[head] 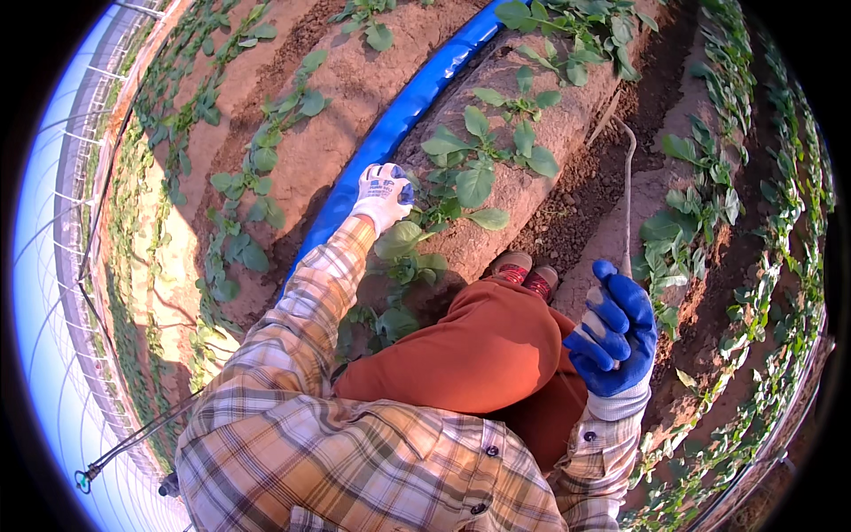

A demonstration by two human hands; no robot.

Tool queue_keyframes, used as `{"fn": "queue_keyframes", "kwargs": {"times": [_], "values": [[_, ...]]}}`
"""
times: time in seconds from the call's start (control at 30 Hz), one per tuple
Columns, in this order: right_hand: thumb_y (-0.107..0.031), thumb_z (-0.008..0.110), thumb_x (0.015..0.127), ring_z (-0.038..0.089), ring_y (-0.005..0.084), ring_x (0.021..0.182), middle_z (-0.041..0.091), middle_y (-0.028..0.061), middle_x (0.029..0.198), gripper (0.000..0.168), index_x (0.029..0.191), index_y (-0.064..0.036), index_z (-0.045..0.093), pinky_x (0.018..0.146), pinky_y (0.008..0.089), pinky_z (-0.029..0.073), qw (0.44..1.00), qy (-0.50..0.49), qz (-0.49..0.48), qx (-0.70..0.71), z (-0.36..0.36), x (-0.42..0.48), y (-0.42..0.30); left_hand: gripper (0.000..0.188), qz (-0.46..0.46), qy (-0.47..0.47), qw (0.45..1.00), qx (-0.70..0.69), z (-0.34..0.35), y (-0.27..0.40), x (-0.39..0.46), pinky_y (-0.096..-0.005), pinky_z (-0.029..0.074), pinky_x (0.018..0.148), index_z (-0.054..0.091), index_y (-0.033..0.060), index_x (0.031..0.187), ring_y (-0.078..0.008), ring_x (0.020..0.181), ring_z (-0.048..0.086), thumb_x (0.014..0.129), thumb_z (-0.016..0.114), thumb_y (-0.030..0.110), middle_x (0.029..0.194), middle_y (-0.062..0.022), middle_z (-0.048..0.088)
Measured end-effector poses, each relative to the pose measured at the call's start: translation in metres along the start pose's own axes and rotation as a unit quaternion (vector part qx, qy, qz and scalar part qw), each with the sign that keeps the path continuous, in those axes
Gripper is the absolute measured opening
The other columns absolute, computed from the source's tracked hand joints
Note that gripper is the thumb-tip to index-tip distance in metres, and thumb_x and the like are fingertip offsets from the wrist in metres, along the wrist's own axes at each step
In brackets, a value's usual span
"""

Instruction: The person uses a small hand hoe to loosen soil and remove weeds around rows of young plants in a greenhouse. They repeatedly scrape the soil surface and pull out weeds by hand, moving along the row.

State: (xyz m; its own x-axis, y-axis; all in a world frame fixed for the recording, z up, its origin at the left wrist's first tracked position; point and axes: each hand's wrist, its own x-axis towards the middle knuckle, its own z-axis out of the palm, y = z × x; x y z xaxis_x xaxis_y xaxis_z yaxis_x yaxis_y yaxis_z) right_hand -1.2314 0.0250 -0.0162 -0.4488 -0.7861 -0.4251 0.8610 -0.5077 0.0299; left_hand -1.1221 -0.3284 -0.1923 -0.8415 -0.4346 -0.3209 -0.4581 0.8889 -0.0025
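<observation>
My left hand, in a white work glove with blue coating, reaches to the leafy green plants on a soil ridge, beside a blue hose. Its fingers are curled at the edge of the leaves; whether they pinch anything is hidden. My right hand, palm up in a blue-coated glove, is closed around the handle of a hand hoe. The hoe's thin metal neck bends at the top, and its narrow blade lies near the soil of the furrow.
Further rows of leafy plants run on the left, and more on the right. A soil furrow lies ahead of my shoes. Greenhouse framing curves along the far left, with a cable hanging at lower left.
</observation>
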Motion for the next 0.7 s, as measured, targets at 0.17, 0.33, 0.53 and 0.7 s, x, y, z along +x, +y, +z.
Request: {"fn": "queue_keyframes", "kwargs": {"times": [0.17,0.33,0.53,0.7], "values": [[-0.017,0.036,0.097,0.036,0.0076,0.043,0.039,-0.0005,0.067,0.037,0.125,0.006,0.041,0.037,0.0240,0.032,1.000,-0.003,-0.008,0.005,0.000,-0.001,-0.001,0.036,0.033,0.090,0.976,-0.195,-0.026,0.026,-0.022,-0.0413,0.037,0.096,0.064,0.0106,0.100,-0.0331,0.113,0.045,0.071,0.073,0.031,0.119,-0.0131,0.049],[-0.017,0.036,0.097,0.035,0.0075,0.043,0.039,-0.0007,0.066,0.037,0.125,0.006,0.040,0.037,0.0240,0.032,1.000,-0.004,-0.016,-0.002,-0.001,-0.001,0.000,0.040,0.161,-0.008,0.947,-0.277,-0.036,0.075,-0.025,-0.0421,0.037,0.097,0.060,0.0107,0.109,-0.0321,0.112,0.046,0.076,0.071,0.030,0.118,-0.0136,0.049],[-0.018,0.036,0.098,0.033,0.0069,0.041,0.038,-0.0012,0.066,0.035,0.125,0.004,0.040,0.036,0.0239,0.031,1.000,0.008,-0.015,0.011,0.000,-0.003,-0.001,0.054,0.160,0.140,0.974,-0.084,-0.011,0.091,0.011,-0.0434,0.032,0.101,0.052,0.0102,0.122,-0.0340,0.114,0.045,0.076,0.069,0.034,0.122,-0.0168,0.048],[-0.017,0.035,0.098,0.034,0.0067,0.041,0.035,-0.0019,0.062,0.034,0.124,0.005,0.040,0.036,0.0235,0.031,1.000,0.009,-0.020,0.000,0.005,-0.003,0.000,0.051,0.092,0.139,0.981,-0.100,0.002,0.090,0.048,-0.0438,0.032,0.101,0.051,0.0115,0.124,-0.0300,0.114,0.048,0.080,0.065,0.034,0.120,-0.0120,0.053]]}}
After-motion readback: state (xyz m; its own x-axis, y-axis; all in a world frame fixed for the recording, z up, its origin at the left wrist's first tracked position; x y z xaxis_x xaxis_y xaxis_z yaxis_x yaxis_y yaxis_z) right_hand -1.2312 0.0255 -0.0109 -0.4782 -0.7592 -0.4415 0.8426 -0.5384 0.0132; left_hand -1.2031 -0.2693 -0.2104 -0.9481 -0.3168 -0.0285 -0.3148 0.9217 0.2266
